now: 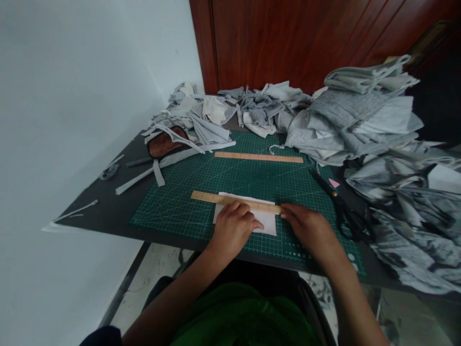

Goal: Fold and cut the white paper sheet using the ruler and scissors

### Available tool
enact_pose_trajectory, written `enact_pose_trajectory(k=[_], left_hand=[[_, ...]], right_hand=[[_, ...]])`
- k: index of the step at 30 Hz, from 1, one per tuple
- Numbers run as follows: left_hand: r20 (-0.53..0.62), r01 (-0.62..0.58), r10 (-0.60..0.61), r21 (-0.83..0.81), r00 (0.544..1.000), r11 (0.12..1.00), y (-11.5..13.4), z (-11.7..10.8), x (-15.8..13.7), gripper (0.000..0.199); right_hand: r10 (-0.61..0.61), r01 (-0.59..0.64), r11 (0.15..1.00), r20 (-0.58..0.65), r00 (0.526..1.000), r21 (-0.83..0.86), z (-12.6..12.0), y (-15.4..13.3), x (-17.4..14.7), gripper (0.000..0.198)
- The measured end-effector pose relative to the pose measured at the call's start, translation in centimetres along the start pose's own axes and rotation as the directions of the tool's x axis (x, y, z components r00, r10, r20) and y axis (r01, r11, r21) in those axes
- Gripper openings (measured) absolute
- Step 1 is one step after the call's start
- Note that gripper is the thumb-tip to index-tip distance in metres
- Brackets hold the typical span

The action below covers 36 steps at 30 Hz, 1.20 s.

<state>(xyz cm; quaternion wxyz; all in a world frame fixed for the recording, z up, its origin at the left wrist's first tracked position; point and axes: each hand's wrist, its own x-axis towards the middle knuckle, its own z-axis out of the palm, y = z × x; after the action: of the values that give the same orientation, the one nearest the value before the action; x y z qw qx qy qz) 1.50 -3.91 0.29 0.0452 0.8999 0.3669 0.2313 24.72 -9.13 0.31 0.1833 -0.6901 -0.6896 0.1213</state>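
A wooden ruler (204,196) lies across a small white piece of fabric or paper (267,227) on the green cutting mat (173,206). With fingers curled, my left hand (234,226) presses on the ruler near its middle, its thumb resting on the white piece. My right hand (312,228) pinches the ruler's right end between thumb and fingers. Part of the white piece is hidden beneath the ruler and my left hand. Farther back on the mat is a second wooden ruler (259,157).
Black-handled scissors (338,202) and a pink chalk piece (333,182) lie right of my hands. Grey fabric heaps (334,120) fill the right side, and scraps (212,110) the back. A brown pad with dark edging (163,144) sits at the left by a white wall.
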Motion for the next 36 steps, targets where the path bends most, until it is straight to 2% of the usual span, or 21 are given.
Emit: enact_pose_trajectory(k=[8, 16, 23, 28, 36], left_hand=[[-0.026, 0.041, -0.042, -0.025, 0.999, 0.999, 0.1, -0.1, 0.0, 0.021], [-0.082, 0.007, -0.010, -0.039, 0.997, 0.999, 0.0, 0.1, -0.5, 0.017], [-0.039, 0.031, -0.034, -0.069, 0.999, 0.997, 0.0, 0.0, -0.3, 0.016], [-0.029, 0.051, -0.053, -0.060, 0.998, 0.997, 0.1, -0.1, -0.3, 0.015], [-0.037, 0.049, -0.051, -0.058, 0.998, 0.997, 0.1, -0.1, -0.3, 0.016]], right_hand=[[-0.029, 0.029, 1.000, 0.012, 1.000, -0.006, 0.0, 0.3, 0.0, 0.032], [-0.011, 0.012, 1.000, -0.022, 1.000, 0.026, -0.1, 0.9, -0.3, 0.034], [0.003, -0.003, 0.996, 0.004, 1.000, 0.084, -0.5, 1.5, -0.2, 0.024], [-0.027, 0.027, 0.994, -0.005, 1.000, 0.110, -0.3, 1.6, -0.1, 0.024], [0.007, -0.005, 0.995, -0.022, 1.000, 0.097, 0.1, 1.9, 0.0, 0.021]])
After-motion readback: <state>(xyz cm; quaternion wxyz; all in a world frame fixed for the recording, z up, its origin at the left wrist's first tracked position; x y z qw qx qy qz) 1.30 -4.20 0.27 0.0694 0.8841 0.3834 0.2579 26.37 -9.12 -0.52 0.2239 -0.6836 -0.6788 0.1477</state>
